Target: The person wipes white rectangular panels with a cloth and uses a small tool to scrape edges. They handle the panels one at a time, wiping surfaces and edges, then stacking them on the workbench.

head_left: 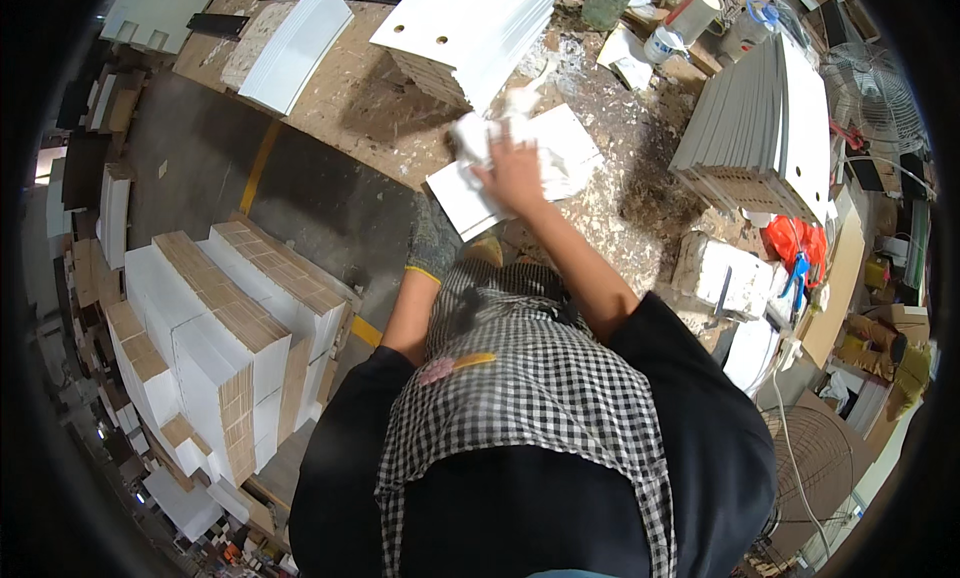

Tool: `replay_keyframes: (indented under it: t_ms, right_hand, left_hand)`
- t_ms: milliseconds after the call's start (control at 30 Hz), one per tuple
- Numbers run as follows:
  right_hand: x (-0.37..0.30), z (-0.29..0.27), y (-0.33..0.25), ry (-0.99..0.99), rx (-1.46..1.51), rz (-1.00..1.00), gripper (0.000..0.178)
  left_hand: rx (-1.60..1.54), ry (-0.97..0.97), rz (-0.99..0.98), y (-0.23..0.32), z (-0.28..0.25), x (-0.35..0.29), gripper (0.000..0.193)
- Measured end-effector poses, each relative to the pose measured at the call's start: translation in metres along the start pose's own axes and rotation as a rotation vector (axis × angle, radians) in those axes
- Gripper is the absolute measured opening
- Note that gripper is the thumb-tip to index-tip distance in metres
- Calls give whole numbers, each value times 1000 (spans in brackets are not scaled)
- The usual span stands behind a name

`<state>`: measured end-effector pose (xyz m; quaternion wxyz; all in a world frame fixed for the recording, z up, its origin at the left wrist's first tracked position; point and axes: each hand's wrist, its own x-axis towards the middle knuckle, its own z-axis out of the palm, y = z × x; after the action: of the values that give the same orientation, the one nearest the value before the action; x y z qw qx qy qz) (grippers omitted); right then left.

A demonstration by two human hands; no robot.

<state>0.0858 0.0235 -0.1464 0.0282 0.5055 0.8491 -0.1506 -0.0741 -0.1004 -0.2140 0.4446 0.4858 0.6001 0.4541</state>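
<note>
A white board (463, 204) lies at the bench's near edge, in front of me. My right hand (515, 176), bare and slightly smeared by motion, presses a crumpled white cloth (478, 138) onto the board's top, its fingers bent over the cloth. In a grey glove with a yellow cuff, my left hand (430, 240) grips the board's near left edge; its fingertips are mostly hidden. Just beyond the cloth stands a stack of white panels (470, 23) with drilled holes.
Another panel stack (745, 128) stands on the bench's right, with a smaller stack (295, 50) at far left. A jar (606, 2) and cups sit at the back. White-and-wood piles (215, 338) rise at my left. Caged fans (872, 98) and a red bag (796, 242) are right.
</note>
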Motion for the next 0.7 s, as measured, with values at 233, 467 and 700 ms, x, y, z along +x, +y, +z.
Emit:
replay_keyframes:
  t_ms: [233,467,700]
  right_hand:
    - [-104,19,-9,85,611,-714,44]
    - [-139,-1,127,397,1157,482,36]
    - [-93,-108,26,796,681,-96,40]
  left_hand:
    - [-635,158,-389,26,0,0,48]
    - [-651,92,-402,38,4,16,41]
    - [-47,57,-91,134,5,3,33]
